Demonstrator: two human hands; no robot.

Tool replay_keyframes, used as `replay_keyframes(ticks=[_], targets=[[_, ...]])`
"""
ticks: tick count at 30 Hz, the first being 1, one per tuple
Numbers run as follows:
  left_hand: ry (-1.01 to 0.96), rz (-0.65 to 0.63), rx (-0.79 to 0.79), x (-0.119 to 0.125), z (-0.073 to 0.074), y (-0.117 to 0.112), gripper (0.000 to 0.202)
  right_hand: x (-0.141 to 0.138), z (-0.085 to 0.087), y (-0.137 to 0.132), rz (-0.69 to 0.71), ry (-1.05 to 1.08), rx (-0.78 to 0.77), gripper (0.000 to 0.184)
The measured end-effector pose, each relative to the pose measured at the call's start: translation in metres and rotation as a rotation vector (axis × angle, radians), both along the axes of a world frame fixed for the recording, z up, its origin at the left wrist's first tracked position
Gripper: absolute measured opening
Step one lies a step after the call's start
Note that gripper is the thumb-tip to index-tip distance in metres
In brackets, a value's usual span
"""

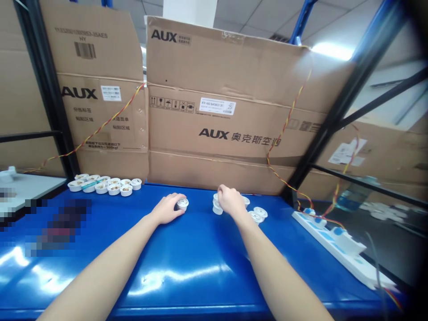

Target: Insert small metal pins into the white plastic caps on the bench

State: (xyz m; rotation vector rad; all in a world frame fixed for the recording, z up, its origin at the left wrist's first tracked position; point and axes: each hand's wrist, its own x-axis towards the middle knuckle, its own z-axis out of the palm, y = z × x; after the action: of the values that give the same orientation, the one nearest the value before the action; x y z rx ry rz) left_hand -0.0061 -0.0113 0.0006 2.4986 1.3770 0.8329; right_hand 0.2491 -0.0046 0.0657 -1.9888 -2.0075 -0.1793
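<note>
My left hand (pixel 166 208) rests on the blue table (pixel 187 258) with its fingers curled round a small white cup (pixel 182 204). My right hand (pixel 230 200) is closed over another small white cup (pixel 217 208) at the left of a little cluster. Two or three more white cups (pixel 258 215) of that cluster sit just right of my right hand. The cup faces under both hands are mostly hidden.
Several small white cups (pixel 104 184) with brownish contents stand in rows at the table's back left. Large AUX cardboard boxes (pixel 230 102) wall off the back. A white power strip (pixel 337 243) lies along the right edge, fed by a red-yellow twisted wire (pixel 287 122). Dark rack posts (pixel 334 116) stand at both sides.
</note>
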Motion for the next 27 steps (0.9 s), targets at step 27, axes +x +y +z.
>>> replay_keyframes(ticks=[27], targets=[[-0.107,0.010,0.003,0.000,0.002,0.000,0.038,-0.029,-0.055,0.004,0.654,0.485,-0.121,0.043]])
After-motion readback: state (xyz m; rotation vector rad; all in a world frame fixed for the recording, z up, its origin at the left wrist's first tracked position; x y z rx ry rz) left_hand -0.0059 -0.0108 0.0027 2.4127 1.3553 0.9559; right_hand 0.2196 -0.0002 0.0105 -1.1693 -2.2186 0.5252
